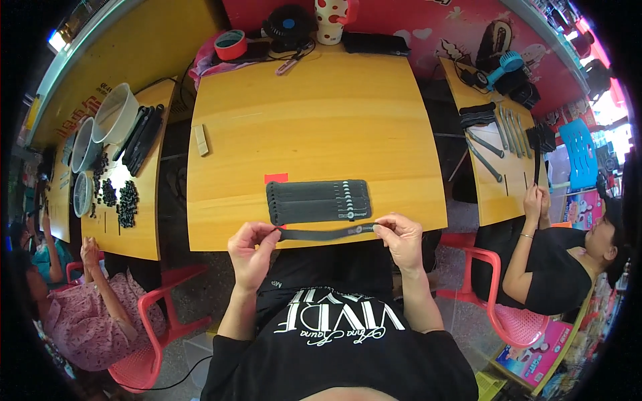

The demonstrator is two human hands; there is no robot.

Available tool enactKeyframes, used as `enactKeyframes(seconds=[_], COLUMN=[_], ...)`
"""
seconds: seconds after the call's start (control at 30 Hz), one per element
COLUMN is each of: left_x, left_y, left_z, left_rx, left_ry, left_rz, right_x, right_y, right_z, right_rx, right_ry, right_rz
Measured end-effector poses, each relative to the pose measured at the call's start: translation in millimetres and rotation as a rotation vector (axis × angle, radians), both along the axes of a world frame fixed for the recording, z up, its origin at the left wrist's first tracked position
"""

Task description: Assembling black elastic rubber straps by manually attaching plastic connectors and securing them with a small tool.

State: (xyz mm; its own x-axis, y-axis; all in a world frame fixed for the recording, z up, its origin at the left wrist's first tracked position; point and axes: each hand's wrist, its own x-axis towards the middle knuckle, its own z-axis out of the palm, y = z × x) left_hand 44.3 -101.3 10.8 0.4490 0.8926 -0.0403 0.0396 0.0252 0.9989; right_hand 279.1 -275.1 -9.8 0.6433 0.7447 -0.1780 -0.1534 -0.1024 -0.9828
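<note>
A flat black strap (324,235) with small pale printing at one end is stretched between my hands at the table's near edge, sagging slightly. My left hand (251,252) pinches its left end between thumb and fingers. At the other end, near the printing, my right hand (402,244) grips it the same way. Just beyond it, a row of similar black straps (304,202) lies overlapped on the table (301,127), their pale marks lined up toward the right. A piece of red tape (276,178) shows at the row's far left.
A small wooden block (201,140) rests near the table's left edge. At the back stand a tape roll (231,44), a black fan (289,25) and a spotted cup (330,21). Co-workers sit at side tables, with plastic tubs (115,115) and black parts left, straps (485,144) right.
</note>
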Motion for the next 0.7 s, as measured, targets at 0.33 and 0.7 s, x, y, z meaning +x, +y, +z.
enactKeyframes(seconds=[0.33,0.7], left_x=[3.0,8.1], left_y=[23.6,26.5], left_z=[-27.1,-30.7], left_rx=[-0.058,-0.036], left_ry=[0.046,0.129], left_rz=[-0.010,0.001], right_x=[1.2,2.4], right_y=[17.5,22.3], right_z=[-5.8,-7.2], right_rx=[-0.049,-0.100], right_ry=[-0.324,-0.393], right_rz=[0.012,-0.033])
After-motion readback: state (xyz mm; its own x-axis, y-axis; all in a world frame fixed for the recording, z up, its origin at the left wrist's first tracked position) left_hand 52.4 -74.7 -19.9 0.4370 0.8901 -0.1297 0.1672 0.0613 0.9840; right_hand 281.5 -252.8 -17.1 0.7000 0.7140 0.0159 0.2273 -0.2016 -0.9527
